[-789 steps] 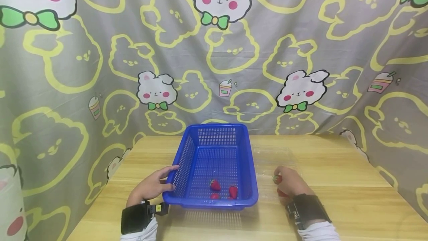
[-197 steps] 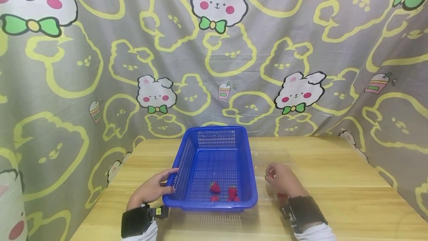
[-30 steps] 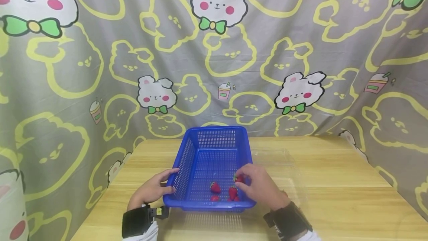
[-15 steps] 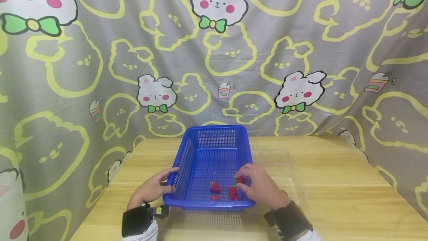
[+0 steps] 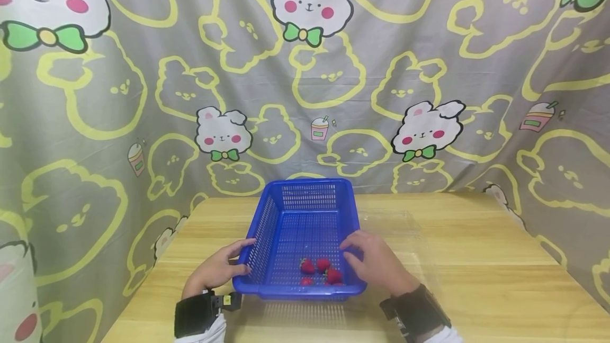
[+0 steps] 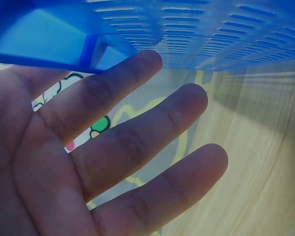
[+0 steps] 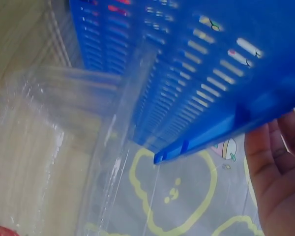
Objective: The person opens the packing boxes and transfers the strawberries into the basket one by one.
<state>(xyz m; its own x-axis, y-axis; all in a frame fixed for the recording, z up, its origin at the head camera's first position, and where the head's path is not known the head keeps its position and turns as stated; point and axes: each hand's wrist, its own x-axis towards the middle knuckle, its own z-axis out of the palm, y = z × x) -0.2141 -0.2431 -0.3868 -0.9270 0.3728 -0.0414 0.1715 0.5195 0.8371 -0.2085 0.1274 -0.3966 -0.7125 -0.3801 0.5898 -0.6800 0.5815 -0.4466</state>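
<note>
A blue slotted plastic basket (image 5: 299,290) stands on the wooden table. My left hand (image 5: 216,265) rests at its left rim, index finger and thumb reaching over the edge. The left wrist view shows the other fingers (image 6: 142,140) straight and spread below the rim. My right hand (image 5: 374,259) is over the right rim with fingers relaxed and nothing between them. Several strawberries lie in the near part of the basket: one at left (image 5: 307,265), one at the middle (image 5: 323,264), one nearer the right (image 5: 333,276).
Right of the basket sits a clear plastic clamshell box (image 7: 105,142), with a strawberry (image 7: 2,230) at the lower left of the right wrist view. A patterned curtain (image 5: 324,83) hangs behind the table (image 5: 486,258) and at both sides.
My right hand has let go of the strawberry it pinched, which now lies in the basket with the others. The hand has drawn slightly back toward the right rim. My left hand stays put.
</note>
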